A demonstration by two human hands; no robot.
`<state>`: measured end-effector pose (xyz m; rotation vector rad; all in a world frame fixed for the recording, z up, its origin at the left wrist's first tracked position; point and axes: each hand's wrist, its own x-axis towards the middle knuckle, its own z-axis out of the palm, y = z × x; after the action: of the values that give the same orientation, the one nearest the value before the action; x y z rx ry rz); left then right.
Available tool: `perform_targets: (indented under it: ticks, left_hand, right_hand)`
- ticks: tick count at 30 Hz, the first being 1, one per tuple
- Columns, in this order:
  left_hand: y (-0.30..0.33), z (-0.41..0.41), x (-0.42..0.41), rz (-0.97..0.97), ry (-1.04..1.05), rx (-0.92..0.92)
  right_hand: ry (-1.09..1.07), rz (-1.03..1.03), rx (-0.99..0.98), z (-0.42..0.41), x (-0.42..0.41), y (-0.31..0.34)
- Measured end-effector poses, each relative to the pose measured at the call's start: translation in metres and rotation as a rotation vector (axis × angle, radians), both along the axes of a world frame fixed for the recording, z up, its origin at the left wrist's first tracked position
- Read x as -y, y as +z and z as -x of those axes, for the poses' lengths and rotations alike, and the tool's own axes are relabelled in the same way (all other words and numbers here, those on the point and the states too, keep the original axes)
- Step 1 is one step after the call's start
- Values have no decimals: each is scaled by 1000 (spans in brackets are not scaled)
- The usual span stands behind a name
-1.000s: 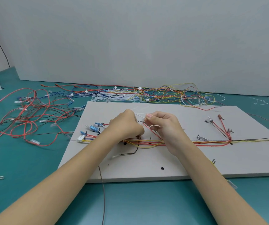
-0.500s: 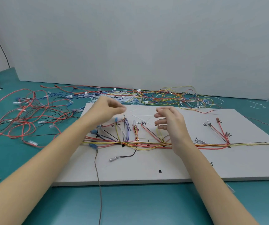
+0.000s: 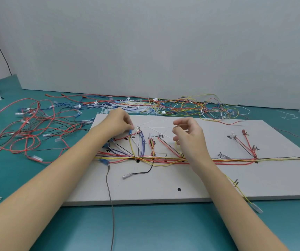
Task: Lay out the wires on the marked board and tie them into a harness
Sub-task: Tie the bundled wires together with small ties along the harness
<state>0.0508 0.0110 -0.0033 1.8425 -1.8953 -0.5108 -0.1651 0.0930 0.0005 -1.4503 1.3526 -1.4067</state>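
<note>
Loose wires (image 3: 29,131) in red, black and blue sprawl over the teal table (image 3: 154,230) to the left of the board, and a second tangle (image 3: 200,105) of yellow, orange and white leads lies along the far edge against the pale wall. A heap of white cable ties (image 3: 127,108) sits just beyond the board's far left corner. A grey lead (image 3: 110,205) trails off the near edge toward the viewer.

The flat white board (image 3: 218,185) lies centre-right, marked with small black labels and 2 dark holes. Across its middle runs the harness (image 3: 163,158), a thin bundle of red, yellow and black wires with short branches rising toward the far side.

The left hand (image 3: 118,122) reaches over the board's far left part, fingertips pinched together on a thin white cable tie (image 3: 152,123) beside the blue-capped branch ends (image 3: 130,132). The right hand (image 3: 189,136) hovers above the bundle, partly hiding it, fingers loosely curled and apart, seemingly gripping nothing. Both forearms are bare.
</note>
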Motion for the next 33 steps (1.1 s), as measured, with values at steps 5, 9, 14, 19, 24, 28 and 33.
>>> perform_targets:
  ticks: [5, 9, 14, 19, 24, 28, 33]
  left_hand:
    - [4, 7, 8, -131, -32, 145]
    - [8, 6, 10, -207, -81, 259]
    - [8, 12, 6, -172, -122, 430]
    - [8, 21, 4, -164, -125, 522]
    - [8, 10, 6, -100, -34, 386]
    - [1, 7, 6, -97, 8, 229]
    - [-1, 5, 9, -109, -2, 55]
  right_hand:
    - [5, -16, -8, -1, -1, 1]
    - [12, -28, -5, -1, -2, 1]
    - [21, -42, 14, 0, -2, 1]
    - [33, -49, 1, 0, -2, 1]
    - [40, -43, -14, 1, -2, 2]
    - [52, -46, -12, 0, -3, 3]
    - [47, -56, -26, 0, -2, 2]
